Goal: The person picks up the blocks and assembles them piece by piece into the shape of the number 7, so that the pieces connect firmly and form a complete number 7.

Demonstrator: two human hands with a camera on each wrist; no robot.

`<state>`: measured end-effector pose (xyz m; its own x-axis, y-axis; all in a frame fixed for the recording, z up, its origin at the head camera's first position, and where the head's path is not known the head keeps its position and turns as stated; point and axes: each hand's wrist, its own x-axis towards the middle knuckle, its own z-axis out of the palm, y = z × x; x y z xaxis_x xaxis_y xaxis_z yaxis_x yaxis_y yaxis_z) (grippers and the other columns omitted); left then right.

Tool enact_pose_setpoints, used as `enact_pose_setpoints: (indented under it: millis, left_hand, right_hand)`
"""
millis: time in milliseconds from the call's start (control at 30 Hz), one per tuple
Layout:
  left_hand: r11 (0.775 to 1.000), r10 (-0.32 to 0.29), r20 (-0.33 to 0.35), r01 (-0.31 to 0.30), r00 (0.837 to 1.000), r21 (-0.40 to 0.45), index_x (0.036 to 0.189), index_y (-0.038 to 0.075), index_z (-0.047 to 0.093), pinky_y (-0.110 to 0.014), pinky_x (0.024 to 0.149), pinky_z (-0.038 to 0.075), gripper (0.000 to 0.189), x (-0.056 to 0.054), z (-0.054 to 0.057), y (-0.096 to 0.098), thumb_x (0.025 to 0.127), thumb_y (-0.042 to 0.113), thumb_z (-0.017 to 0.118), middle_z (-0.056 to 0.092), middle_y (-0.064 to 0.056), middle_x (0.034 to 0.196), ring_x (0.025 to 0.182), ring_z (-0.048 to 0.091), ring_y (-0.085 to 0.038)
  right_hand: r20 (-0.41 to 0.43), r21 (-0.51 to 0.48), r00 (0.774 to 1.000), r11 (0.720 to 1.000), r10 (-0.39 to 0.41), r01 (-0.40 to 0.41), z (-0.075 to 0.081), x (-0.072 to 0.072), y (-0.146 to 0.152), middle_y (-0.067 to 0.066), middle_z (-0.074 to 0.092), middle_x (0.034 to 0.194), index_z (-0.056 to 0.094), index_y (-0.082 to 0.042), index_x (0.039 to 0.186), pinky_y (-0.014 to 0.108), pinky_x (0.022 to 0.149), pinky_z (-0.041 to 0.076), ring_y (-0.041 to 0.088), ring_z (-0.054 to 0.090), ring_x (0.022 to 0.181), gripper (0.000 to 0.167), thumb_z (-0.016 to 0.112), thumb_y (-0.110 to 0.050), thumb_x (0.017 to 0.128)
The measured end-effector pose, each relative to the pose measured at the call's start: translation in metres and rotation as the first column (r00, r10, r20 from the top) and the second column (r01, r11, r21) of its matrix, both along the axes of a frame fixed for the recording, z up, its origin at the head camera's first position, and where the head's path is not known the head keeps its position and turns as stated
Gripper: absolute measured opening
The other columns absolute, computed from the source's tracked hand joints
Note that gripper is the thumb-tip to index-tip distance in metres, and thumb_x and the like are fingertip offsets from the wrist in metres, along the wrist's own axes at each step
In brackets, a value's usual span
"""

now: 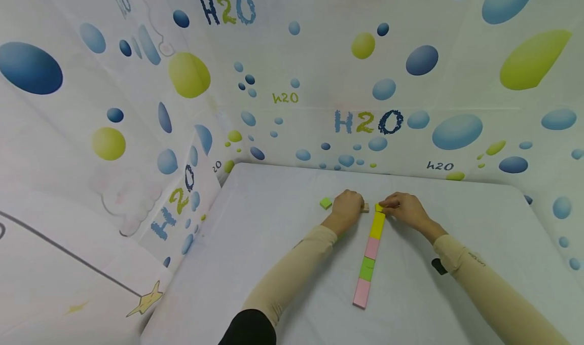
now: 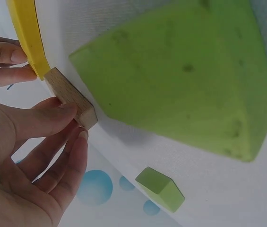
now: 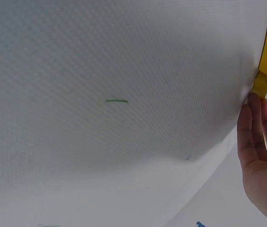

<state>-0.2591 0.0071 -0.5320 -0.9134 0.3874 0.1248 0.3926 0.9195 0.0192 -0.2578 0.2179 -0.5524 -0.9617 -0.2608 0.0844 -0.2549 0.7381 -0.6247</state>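
Note:
On the white table a row of blocks runs away from me: a pink block [image 1: 361, 292], a green block [image 1: 367, 269], another pink block [image 1: 371, 248] and a long yellow block [image 1: 377, 226]. At its far end, my right hand [image 1: 407, 210] pinches a small yellow block [image 3: 262, 85] against the long one. My left hand [image 1: 348, 209] holds a plain wooden block [image 2: 72, 97] between thumb and fingers, its tip close to the yellow end in the left wrist view. In that view a big green block [image 2: 180, 80] looms near the camera; the left forearm mostly hides it from the head view.
A small green block [image 1: 326, 203] lies left of my left hand. Beside the right sleeve is a dark piece [image 1: 439, 266], partly covered by it. Bubble-printed cloth walls [image 1: 319, 132] rise behind the table's far edge and on the left.

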Motion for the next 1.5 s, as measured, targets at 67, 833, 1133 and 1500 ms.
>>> enact_pose_setpoints:
  millis: [67,833,1133,1500]
  left_hand:
    - [1.000,-0.001,-0.001,0.001,1.000,0.000,0.106,0.025,0.084,-0.027,0.082,0.060,0.016,-0.001,0.000,0.001,0.098,0.017,0.073,0.077,0.006,0.100,0.095,0.069,-0.011]
    - [1.000,-0.026,0.004,0.026,1.000,-0.012,0.108,0.028,0.084,-0.027,0.084,0.059,0.019,-0.002,0.000,0.008,0.100,0.018,0.071,0.077,0.007,0.104,0.096,0.068,-0.012]
    - [1.000,-0.031,0.009,0.031,0.999,0.004,0.109,0.028,0.084,-0.027,0.085,0.059,0.020,-0.004,0.000,0.008,0.100,0.017,0.071,0.077,0.007,0.106,0.098,0.068,-0.012]
    - [1.000,-0.013,0.033,0.013,0.999,0.002,0.112,0.029,0.083,-0.025,0.088,0.058,0.020,-0.004,0.000,0.014,0.101,0.018,0.070,0.076,0.009,0.108,0.100,0.067,-0.010]
  right_hand:
    - [0.008,-0.003,1.000,1.000,-0.005,0.005,0.000,0.000,0.000,0.011,0.074,0.111,0.080,-0.005,0.116,0.050,0.090,0.056,0.031,0.068,0.101,0.024,0.079,-0.013,0.094]
    - [0.007,-0.001,1.000,1.000,-0.013,0.013,-0.005,-0.001,0.002,0.012,0.074,0.112,0.079,-0.005,0.117,0.051,0.091,0.056,0.031,0.067,0.102,0.025,0.078,-0.014,0.094]
    - [-0.006,-0.010,1.000,1.000,-0.003,0.003,-0.004,-0.002,0.003,0.012,0.074,0.110,0.080,-0.005,0.116,0.050,0.089,0.056,0.031,0.068,0.101,0.024,0.079,-0.014,0.094]
    - [-0.011,0.003,1.000,1.000,0.003,-0.003,-0.001,-0.002,0.003,0.012,0.073,0.110,0.080,-0.004,0.116,0.051,0.089,0.056,0.032,0.067,0.100,0.024,0.078,-0.012,0.094]
